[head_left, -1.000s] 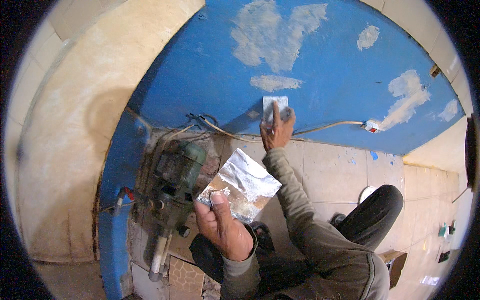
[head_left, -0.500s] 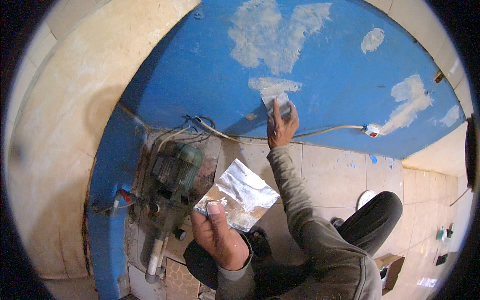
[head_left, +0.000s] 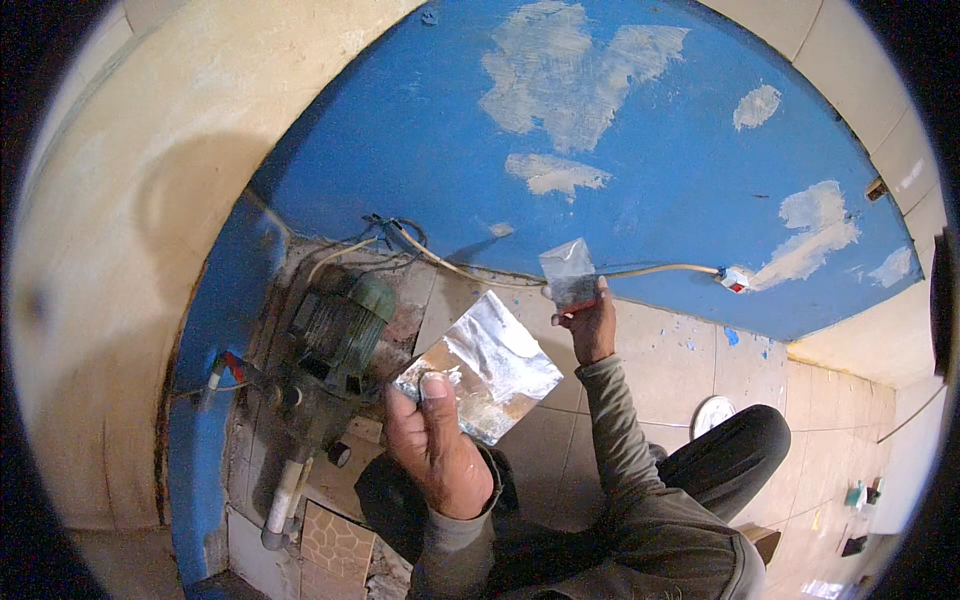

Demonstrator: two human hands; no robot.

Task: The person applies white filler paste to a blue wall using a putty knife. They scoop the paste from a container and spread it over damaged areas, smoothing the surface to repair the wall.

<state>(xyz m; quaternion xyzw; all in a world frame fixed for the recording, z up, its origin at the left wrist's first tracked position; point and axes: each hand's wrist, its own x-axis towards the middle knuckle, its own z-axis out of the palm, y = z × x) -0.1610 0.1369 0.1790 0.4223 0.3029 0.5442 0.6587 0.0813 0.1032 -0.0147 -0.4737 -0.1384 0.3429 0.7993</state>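
My left hand grips a square flat board by its corner, thumb on top. White filler is smeared over the board's far side. In my right hand is a putty knife, its broad pale blade tilted up, apart from the blue wall behind. A ragged patch of filler lies on the wall above the knife. Lower down, a small smear of filler shows.
A dirty electric water pump with pipes stands at left. A cable runs along the wall's foot to a white and red socket. A white round lid-like thing rests on the tiles beside my knee. More filler patches mark the wall.
My right hand has drawn the putty knife off the wall, down toward me and slightly right. A fresh smear shows on the lower wall. The left hand and board have barely moved.
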